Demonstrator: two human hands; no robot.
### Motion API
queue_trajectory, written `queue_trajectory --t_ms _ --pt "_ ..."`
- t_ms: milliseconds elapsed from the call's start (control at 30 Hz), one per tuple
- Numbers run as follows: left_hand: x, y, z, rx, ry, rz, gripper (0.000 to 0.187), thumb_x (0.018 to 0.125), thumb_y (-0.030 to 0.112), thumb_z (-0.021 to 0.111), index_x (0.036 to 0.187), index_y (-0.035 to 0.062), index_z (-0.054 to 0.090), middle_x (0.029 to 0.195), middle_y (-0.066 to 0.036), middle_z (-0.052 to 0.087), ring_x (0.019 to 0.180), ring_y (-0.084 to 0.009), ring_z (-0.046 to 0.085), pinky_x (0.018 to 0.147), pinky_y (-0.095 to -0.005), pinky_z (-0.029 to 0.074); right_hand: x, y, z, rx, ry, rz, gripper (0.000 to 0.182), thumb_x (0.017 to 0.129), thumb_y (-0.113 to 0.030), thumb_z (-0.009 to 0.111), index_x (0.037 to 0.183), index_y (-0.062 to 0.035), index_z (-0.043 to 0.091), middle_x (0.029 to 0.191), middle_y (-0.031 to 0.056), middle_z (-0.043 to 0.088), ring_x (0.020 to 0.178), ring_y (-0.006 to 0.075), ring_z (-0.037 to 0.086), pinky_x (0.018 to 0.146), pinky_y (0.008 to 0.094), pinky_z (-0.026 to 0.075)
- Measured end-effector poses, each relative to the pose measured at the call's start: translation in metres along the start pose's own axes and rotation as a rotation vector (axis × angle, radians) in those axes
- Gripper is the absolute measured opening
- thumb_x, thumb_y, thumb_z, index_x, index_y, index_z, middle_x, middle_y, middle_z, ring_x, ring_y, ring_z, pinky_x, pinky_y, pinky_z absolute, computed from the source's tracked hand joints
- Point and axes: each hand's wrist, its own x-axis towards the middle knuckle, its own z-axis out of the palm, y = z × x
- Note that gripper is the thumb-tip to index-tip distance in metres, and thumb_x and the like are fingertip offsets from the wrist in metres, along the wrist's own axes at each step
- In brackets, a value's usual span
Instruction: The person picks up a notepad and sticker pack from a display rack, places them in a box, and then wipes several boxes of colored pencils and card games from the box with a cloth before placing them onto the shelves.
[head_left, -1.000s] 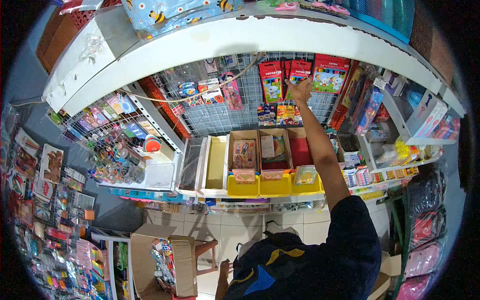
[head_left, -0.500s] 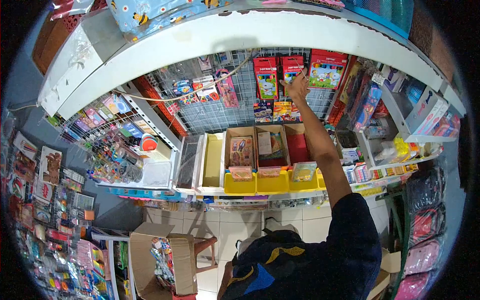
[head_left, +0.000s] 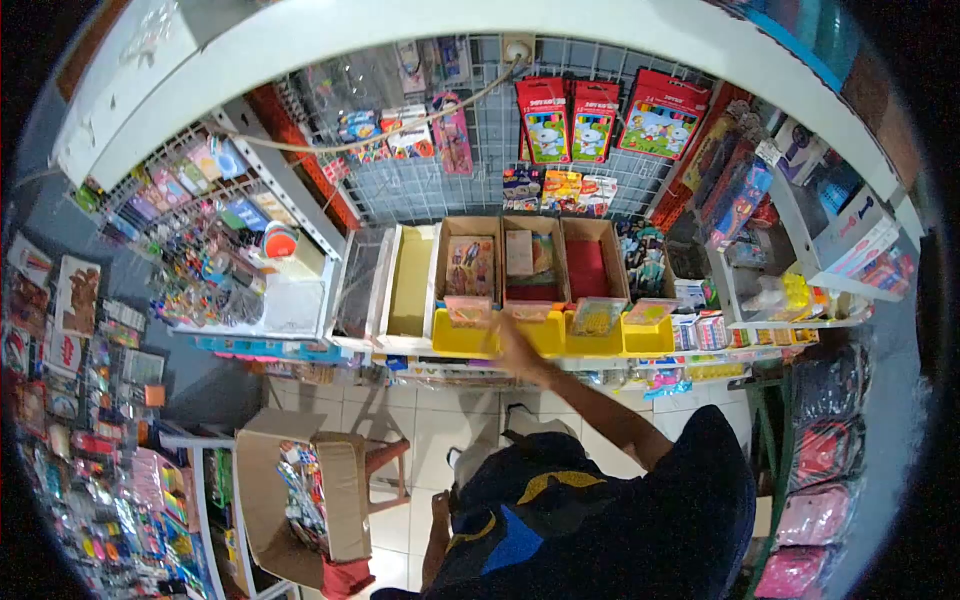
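My right hand is stretched out over the row of yellow bins, smeared by motion. Its fingers overlap the bin's front and the clear-wrapped packet standing there; I cannot tell whether it holds anything. Low beside my body hangs my left hand, mostly hidden by the dark shirt, with only its edge showing. Behind the bins stand open boxes, one with picture sheets and another with a red bottom. Above them, red packs of coloured pens hang on the wire grid.
An open cardboard box of small packaged goods is at the lower left by a stool. Side shelves crowded with goods flank the display. A cable crosses the grid, and a white shelf edge arches overhead.
My right hand has left the red pen packs on the grid and dropped down and left to the yellow bins. The view has tilted slightly. All the red packs still hang there.
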Motion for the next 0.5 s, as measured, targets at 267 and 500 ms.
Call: queue_trajectory --t_ms 267,500 --pt "0.010 -0.087 0.001 0.117 0.383 0.684 0.041 0.093 0.036 0.047 0.098 0.0000 0.064 0.097 -0.018 0.066 0.092 -0.0320 0.061 0.082 -0.0415 0.047 -0.171 0.214 0.086 -0.308 -1.447 0.687 0.039 0.083 -0.033 0.060 0.108 -0.0037 0.062 0.090 0.0120 0.066 0.077 0.0261 0.064 0.073 0.0382 0.050" --pt "-0.111 -0.123 0.007 -0.474 0.722 0.070 0.037 0.096 0.036 0.042 0.103 0.0018 0.055 0.082 -0.012 0.067 0.074 -0.0214 0.066 0.058 -0.0338 0.050 -0.160 0.168 0.087 -0.426 -1.399 0.941 0.031 0.086 -0.032 0.061 0.104 -0.0076 0.062 0.091 0.0089 0.066 0.078 0.0212 0.063 0.067 0.0381 0.052"
